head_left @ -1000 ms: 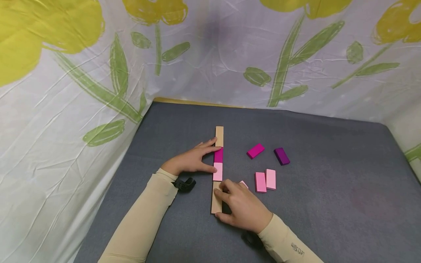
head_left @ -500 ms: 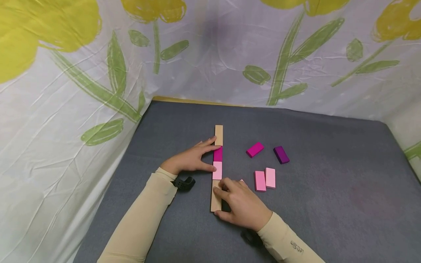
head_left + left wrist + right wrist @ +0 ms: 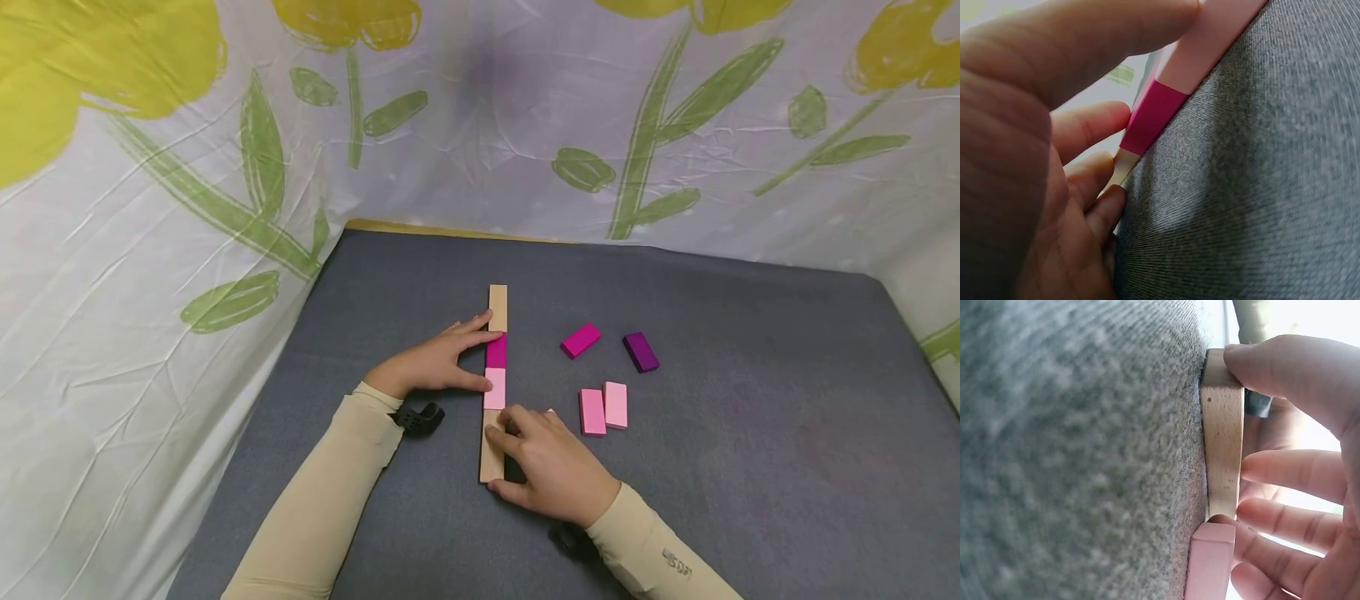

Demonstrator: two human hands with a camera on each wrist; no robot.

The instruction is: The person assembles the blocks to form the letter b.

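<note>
In the head view a straight row of blocks runs away from the person: a plain wooden block (image 3: 498, 308) at the far end, a magenta block (image 3: 496, 352), a light pink block (image 3: 494, 389) and a nearer wooden block (image 3: 491, 458). My left hand (image 3: 431, 364) touches the row's left side, fingers stretched to the far wooden and magenta blocks, thumb on the light pink one. My right hand (image 3: 558, 467) holds the nearer wooden block, its thumb at the near end and bent fingers along the top; the right wrist view shows this thumb (image 3: 1260, 365) on the end face.
Right of the row lie a loose magenta block (image 3: 581, 341), a purple block (image 3: 641, 352), a pink block (image 3: 592, 412) and a paler pink block (image 3: 616, 405) side by side. Another pink block (image 3: 1210, 562) is mostly hidden behind my right hand. Grey cloth (image 3: 750, 467) covers the table.
Everything in the head view shifts slightly up and left together. Both hands keep their places on the row, and the blocks stay put.
</note>
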